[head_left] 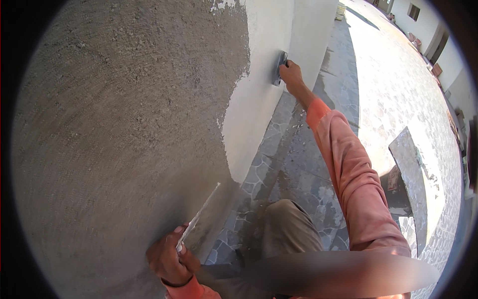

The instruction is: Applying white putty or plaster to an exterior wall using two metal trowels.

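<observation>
My right hand [291, 74] reaches far out and grips a metal trowel [280, 69], pressed flat against the smooth white plastered part of the wall [259, 74]. My left hand [168, 258] is low and close to me, holding a thin flat blade with white plaster on it [198, 217] against the rough grey render [119, 124]. The white coat ends in a ragged edge down the middle of the wall. Both sleeves are orange.
A stone-patterned paved floor [378, 89] runs along the wall's foot, wet and dark near it. A grey board with plaster on it [411, 174] stands to my right. My bent knee [286, 224] is by the wall. Buildings line the far right.
</observation>
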The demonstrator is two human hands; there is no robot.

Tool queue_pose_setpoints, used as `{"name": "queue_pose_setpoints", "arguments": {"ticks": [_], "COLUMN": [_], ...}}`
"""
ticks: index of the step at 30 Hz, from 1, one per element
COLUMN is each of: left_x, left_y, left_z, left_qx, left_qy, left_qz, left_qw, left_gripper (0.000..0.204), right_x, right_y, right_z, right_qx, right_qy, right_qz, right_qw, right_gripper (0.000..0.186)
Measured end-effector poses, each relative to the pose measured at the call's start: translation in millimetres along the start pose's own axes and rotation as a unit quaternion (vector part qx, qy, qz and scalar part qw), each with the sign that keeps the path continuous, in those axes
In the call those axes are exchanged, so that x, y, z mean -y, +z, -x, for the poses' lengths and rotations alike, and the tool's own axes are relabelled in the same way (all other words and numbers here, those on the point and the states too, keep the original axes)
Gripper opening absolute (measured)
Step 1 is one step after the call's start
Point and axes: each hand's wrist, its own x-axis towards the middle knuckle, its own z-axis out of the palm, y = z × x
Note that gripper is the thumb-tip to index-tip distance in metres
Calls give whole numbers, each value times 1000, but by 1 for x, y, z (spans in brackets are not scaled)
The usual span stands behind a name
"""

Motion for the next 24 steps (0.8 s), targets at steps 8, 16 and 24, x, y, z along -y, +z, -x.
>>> {"name": "queue_pose_setpoints", "arguments": {"ticks": [8, 16, 24], "left_x": [-3, -7, -3], "left_y": [-1, 6, 4], "left_z": [-3, -20, -19], "left_qx": [5, -77, -93], "left_qy": [-7, 57, 75], "left_qz": [7, 47, 62], "left_qw": [1000, 994, 991], "left_gripper": [28, 21, 22], "right_x": [56, 94, 159], "right_y": [-8, 3, -4], "right_z": [74, 152, 226], "right_qx": [8, 21, 51], "right_qy": [-91, -179, -235], "right_qz": [-2, 1, 2], "right_qw": [996, 984, 971], "right_gripper": [45, 48, 48]}}
